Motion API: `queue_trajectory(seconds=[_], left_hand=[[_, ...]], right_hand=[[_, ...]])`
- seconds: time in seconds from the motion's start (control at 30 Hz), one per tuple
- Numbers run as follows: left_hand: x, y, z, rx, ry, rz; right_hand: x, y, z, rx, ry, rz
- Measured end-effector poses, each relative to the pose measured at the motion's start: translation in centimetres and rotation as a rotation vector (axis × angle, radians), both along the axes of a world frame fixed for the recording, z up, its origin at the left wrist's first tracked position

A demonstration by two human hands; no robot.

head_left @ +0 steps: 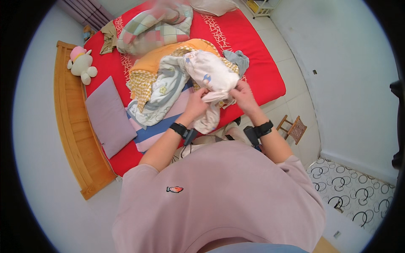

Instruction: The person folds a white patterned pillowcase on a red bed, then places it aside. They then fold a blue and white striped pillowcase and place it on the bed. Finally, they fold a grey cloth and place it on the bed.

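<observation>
I see the left hand (197, 103) and right hand (246, 99) both pinching a pale garment (215, 76); at its nine o'clock a blanket (164, 86) lies rumpled. Neither cloth looks folded yet.

Two hands, left (197, 103) and right (245, 99), and one pale printed garment (213, 74) share a bedroom scene with two black wrist straps (265, 127), one red-covered bed (265, 78) and one wooden headboard (69, 114). The count of bedding and cloth: one striped sheet (154, 133), one white-and-grey blanket (164, 86), one orange-and-checked cover (152, 61), one plaid quilt (168, 36), one grey cloth (238, 61), one tan cloth (109, 38). Also pictured: one lilac cushion (110, 118), one white pillow (215, 6), one white plush toy (83, 66), one low stool (297, 130), one white trolley (262, 8), one purple curtain (88, 14) and, on one pink shirt (228, 185), one fish patch (174, 189).
</observation>
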State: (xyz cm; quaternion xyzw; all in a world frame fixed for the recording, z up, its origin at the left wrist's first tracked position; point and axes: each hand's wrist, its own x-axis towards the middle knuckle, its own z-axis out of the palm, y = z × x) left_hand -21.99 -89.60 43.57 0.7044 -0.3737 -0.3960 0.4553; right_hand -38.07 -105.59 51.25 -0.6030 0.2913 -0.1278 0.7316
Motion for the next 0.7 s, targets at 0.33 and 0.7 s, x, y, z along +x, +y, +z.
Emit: queue_trajectory(seconds=[0.33, 0.7], left_hand=[[-4.5, -22.9, 21.4, -0.289, -0.716, -0.157], [-4.3, -31.1, 35.3, -0.475, -0.863, -0.152]], right_hand=[[-10.7, -31.2, 11.9, -0.313, -0.164, 0.036], [-15.8, -44.2, 17.2, -1.186, 0.250, -0.215]])
